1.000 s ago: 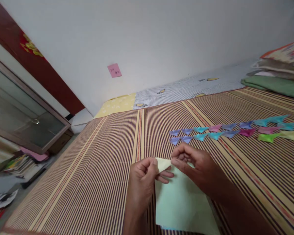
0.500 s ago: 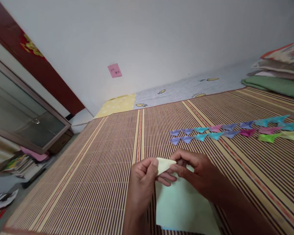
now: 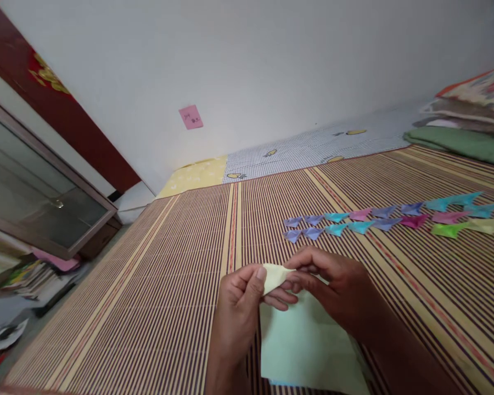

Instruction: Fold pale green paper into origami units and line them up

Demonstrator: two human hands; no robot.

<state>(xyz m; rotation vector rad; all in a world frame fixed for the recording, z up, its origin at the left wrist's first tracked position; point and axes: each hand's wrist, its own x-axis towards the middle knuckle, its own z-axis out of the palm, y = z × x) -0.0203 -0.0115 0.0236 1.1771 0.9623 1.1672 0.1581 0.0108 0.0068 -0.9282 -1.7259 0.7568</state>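
Note:
A small piece of folded pale yellow paper (image 3: 273, 278) is held up between my two hands. My left hand (image 3: 242, 299) pinches its left end between thumb and fingers. The thumb and fingers of my right hand (image 3: 327, 282) close on its narrow right tip, which they partly cover. Under the hands lies a stack of pale green paper sheets (image 3: 304, 345), with a blue edge showing at the bottom. Beyond the hands, small folded paper pieces (image 3: 336, 230) in purple, blue, pink, green and yellow sit in two rows.
A striped bamboo mat (image 3: 148, 296) covers the bed. Folded bedding (image 3: 461, 144) and a pillow (image 3: 481, 96) are stacked at the far right. A pink note (image 3: 190, 117) is on the wall. At left stand a glass-panelled cabinet door (image 3: 45, 192) and a pile of books (image 3: 33, 280).
My right hand's fingers have closed further over the paper's right tip, so less of it shows. My left hand keeps its pinch. The view has shifted slightly.

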